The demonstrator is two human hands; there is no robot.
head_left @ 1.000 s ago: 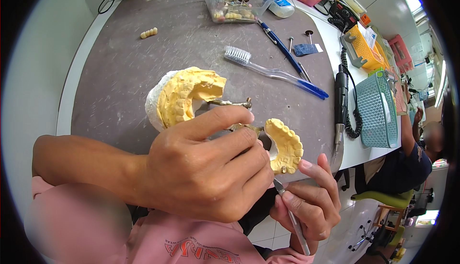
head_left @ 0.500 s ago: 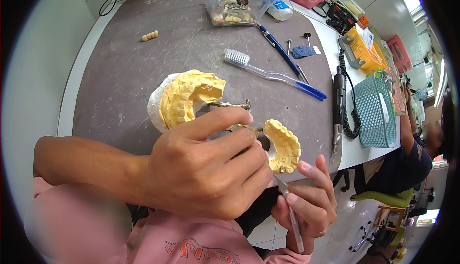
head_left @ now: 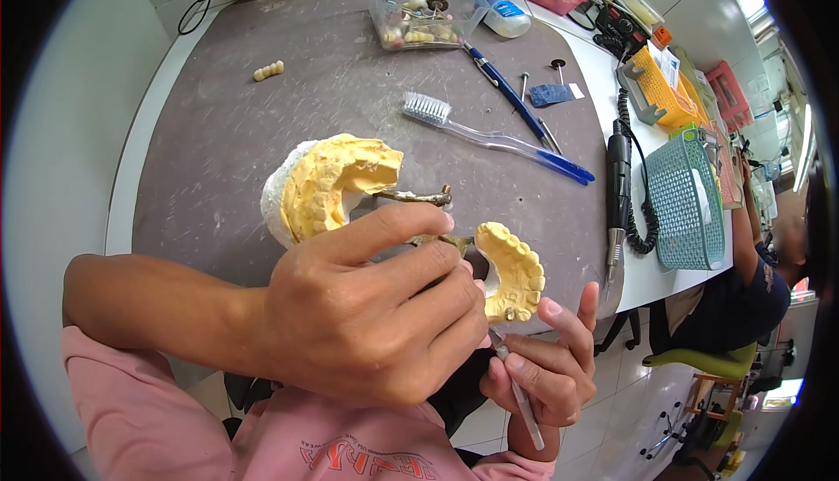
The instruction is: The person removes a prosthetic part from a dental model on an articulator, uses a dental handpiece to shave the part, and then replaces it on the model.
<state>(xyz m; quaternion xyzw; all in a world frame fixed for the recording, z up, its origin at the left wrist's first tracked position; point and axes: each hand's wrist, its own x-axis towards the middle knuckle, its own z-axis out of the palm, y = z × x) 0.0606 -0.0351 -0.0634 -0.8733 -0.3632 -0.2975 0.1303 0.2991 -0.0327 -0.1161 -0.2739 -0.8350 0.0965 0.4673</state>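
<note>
My left hand (head_left: 376, 306) is closed around the metal hinge frame (head_left: 426, 197) of a dental articulator, partly hidden by the fingers. To the left of this hand is the larger yellow dental cast (head_left: 328, 186), backed with white plaster. The smaller yellow cast (head_left: 522, 278) sits to its right, teeth showing, with a small metallic tooth at its near end. My right hand (head_left: 559, 376) pinches a slim silver craft knife (head_left: 523, 401). The knife's tip lies just below the near end of the smaller cast, beside my left fingertips; whether it touches cannot be made out.
Beyond the casts lie a toothbrush (head_left: 494, 136), a blue pen (head_left: 507, 88) and a small tooth-coloured bridge (head_left: 268, 70). A clear box (head_left: 419, 40) of small parts stands farther back. At right are a black handpiece (head_left: 618, 184), a blue-green basket (head_left: 686, 210) and a seated person (head_left: 743, 297).
My right hand and the knife have shifted slightly left and toward me. The left hand keeps its hold on the articulator. The whole view has also moved a little.
</note>
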